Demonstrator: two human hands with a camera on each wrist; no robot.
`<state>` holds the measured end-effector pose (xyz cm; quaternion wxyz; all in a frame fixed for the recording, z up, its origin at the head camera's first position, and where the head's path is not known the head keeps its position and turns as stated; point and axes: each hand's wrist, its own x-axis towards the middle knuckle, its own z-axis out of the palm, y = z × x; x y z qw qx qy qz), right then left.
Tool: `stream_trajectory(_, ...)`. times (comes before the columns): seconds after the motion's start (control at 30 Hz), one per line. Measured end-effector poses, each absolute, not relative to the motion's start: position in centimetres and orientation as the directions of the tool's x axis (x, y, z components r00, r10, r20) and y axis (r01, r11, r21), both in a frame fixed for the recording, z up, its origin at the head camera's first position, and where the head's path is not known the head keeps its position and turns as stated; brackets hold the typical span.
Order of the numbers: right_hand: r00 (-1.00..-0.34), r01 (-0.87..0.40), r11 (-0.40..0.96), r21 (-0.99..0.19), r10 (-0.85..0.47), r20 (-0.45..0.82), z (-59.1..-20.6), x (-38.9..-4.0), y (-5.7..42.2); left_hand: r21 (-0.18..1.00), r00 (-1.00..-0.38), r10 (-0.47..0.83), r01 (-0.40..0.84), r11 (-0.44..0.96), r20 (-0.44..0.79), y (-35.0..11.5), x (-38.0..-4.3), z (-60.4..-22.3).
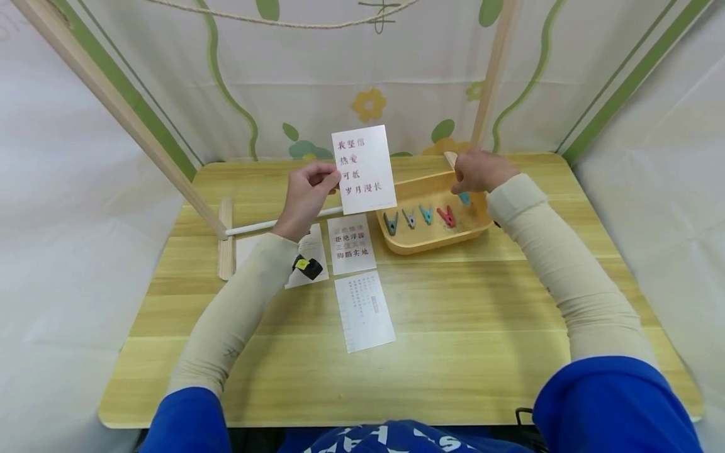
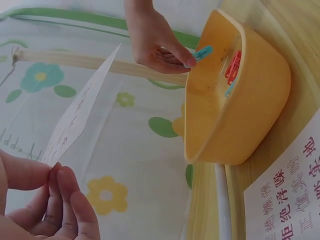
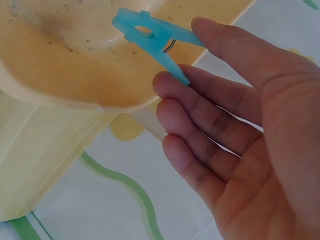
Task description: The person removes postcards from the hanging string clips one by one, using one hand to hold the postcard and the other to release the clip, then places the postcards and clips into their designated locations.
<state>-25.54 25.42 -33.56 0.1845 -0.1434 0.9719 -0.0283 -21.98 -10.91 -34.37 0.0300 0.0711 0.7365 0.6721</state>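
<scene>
My left hand pinches a white card by its left edge between thumb and fingers. Printed Chinese characters face me on the card, which is held up above the table. Over the right end of a yellow plastic tray, my right hand pinches a light blue clothespin. In the right wrist view its handles lie between thumb and fingertips. A dark clothespin, a grey one, a blue one and a red one lie inside the tray.
More printed cards lie on the wooden table, among them an upper one and a lower one. A white rod runs from a wooden foot at left. Wooden posts rise at both sides. A rope hangs across the top.
</scene>
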Motion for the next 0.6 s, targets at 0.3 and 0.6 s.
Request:
stream_trajectory(0.3,-0.895,-0.264,0.961,-0.085,-0.277,-0.350,-34.3,-25.8,25.4,0.994,-0.987,0.162,0.031,0.105,0.014,-11.2,-21.2,-34.7)
stream_trajectory(0.6,-0.901,-0.266,0.963,-0.031,-0.260,-0.348,-34.7,-25.6,25.0,0.995,-0.986,0.166,0.010,0.099,-0.007,-11.7,-20.8,-35.2)
